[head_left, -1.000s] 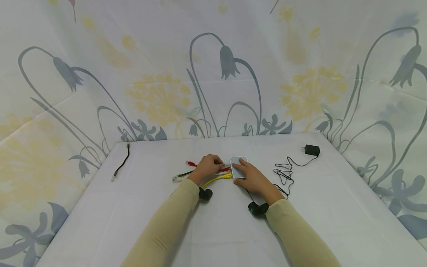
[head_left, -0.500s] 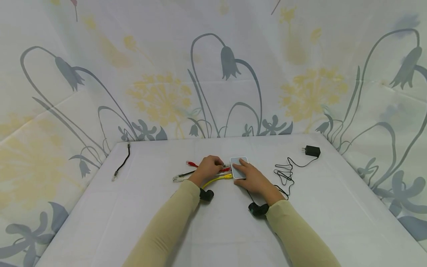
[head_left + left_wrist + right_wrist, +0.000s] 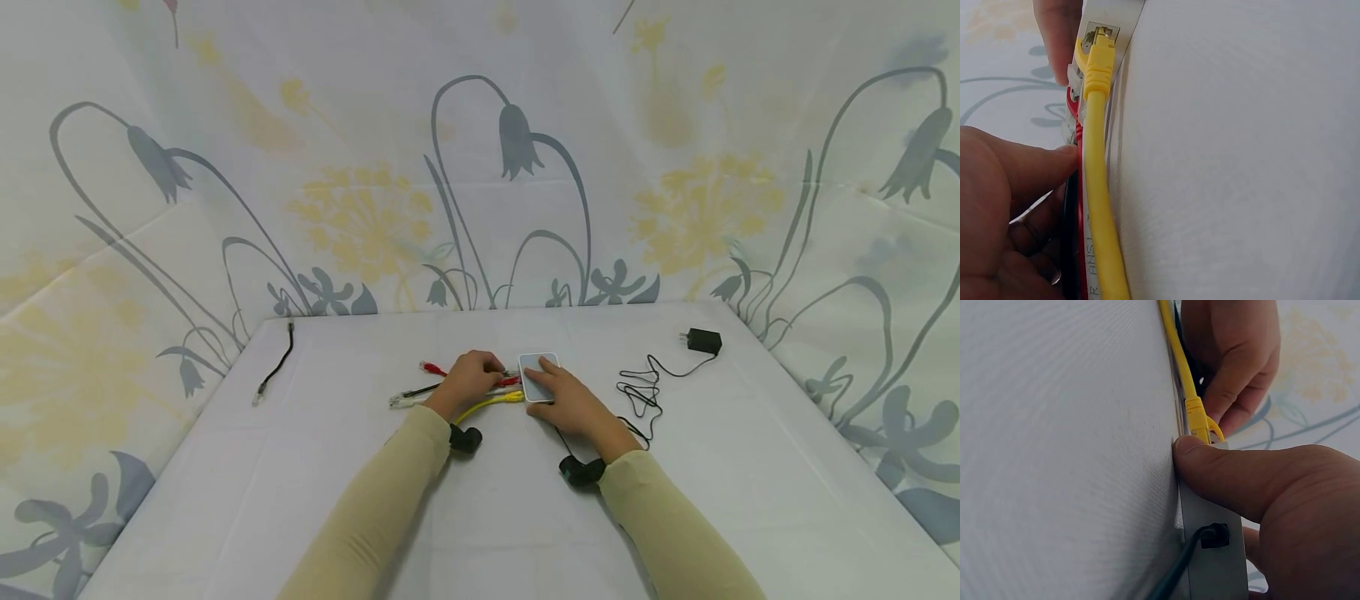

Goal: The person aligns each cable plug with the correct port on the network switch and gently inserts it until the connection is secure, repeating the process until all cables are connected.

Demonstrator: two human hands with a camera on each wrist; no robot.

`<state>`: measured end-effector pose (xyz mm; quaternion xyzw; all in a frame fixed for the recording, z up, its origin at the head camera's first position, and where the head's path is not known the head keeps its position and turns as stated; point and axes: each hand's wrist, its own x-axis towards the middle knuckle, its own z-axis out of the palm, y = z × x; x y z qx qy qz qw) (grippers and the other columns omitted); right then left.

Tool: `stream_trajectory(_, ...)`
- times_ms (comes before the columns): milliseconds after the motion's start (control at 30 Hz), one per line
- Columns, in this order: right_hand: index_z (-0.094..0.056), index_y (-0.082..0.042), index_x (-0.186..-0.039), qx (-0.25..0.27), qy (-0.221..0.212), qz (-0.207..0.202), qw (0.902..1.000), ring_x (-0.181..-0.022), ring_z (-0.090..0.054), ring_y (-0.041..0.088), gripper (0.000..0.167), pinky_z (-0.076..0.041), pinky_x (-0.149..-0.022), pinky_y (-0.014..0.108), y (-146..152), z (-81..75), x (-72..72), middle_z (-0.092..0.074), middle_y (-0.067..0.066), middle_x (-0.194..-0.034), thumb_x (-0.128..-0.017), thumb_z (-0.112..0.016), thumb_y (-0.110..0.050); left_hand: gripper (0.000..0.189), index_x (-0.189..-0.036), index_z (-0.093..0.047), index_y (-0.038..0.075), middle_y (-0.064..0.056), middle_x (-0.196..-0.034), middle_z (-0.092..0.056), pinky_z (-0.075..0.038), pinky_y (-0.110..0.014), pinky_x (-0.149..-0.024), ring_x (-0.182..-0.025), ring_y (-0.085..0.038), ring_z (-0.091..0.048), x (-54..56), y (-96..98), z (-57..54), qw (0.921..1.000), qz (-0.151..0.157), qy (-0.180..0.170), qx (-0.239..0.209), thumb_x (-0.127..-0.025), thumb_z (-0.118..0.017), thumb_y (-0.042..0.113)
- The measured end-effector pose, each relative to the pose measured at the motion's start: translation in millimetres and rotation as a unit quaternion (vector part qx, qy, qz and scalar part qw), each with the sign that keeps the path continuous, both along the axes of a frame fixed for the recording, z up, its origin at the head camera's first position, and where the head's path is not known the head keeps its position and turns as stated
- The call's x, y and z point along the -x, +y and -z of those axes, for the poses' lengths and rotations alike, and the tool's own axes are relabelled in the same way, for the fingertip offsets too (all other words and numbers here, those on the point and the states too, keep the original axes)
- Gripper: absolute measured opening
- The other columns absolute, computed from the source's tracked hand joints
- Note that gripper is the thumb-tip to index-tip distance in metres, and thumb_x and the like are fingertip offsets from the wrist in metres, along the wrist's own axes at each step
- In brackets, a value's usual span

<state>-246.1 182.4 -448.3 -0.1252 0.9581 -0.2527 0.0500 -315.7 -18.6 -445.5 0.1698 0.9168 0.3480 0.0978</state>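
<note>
A small white network switch (image 3: 530, 364) with a grey top lies mid-table. My right hand (image 3: 568, 404) holds it, fingers across the top and thumb (image 3: 1210, 465) on the near side. A yellow network cable (image 3: 1100, 169) is plugged into its left side at the near end. Beside it run a red cable (image 3: 1080, 194) and a white cable (image 3: 1090, 265), both reaching that side. My left hand (image 3: 468, 379) pinches a black network cable (image 3: 1070, 250) close to the switch; its plug is mostly hidden behind the other cables. A dark cord (image 3: 1175, 569) enters the switch's near side.
A short black cable (image 3: 277, 367) with clear plugs lies at the far left. At the back right is a black power adapter (image 3: 703, 340), its thin cord (image 3: 641, 390) loosely bunched. Loose cable ends, including a red plug (image 3: 431, 367), stick out left of the left hand.
</note>
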Motion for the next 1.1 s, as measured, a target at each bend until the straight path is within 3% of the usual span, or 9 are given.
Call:
stream_trajectory(800,-0.039,-0.022,-0.149,0.007,0.004,-0.006,1.0,-0.146,-0.022,0.04,0.065,-0.027,-0.113,0.059,0.7,0.1,-0.2,-0.02,0.011,-0.162,-0.091,-0.065,-0.035,0.014,-0.104,-0.07,0.015,-0.001,-0.102,-0.067,-0.049,-0.036,-0.089,-0.094,-0.017,-0.058,-0.2,1.1,-1.0,0.9999,0.0,-0.013,-0.001,-0.096,-0.06,0.021)
stream_trajectory(1100,-0.039,-0.021,-0.149,0.007,0.006,-0.008,0.9999,-0.146,-0.022,0.04,0.064,-0.027,-0.113,0.059,1.5,0.7,-0.5,-0.02,0.012,-0.161,-0.092,-0.065,-0.034,0.014,-0.103,-0.07,0.018,0.0,-0.107,-0.066,-0.048,-0.039,-0.094,-0.101,-0.018,-0.057,-2.0,1.3,-5.2,0.9987,-0.002,-0.05,-0.01,-0.097,-0.058,0.023)
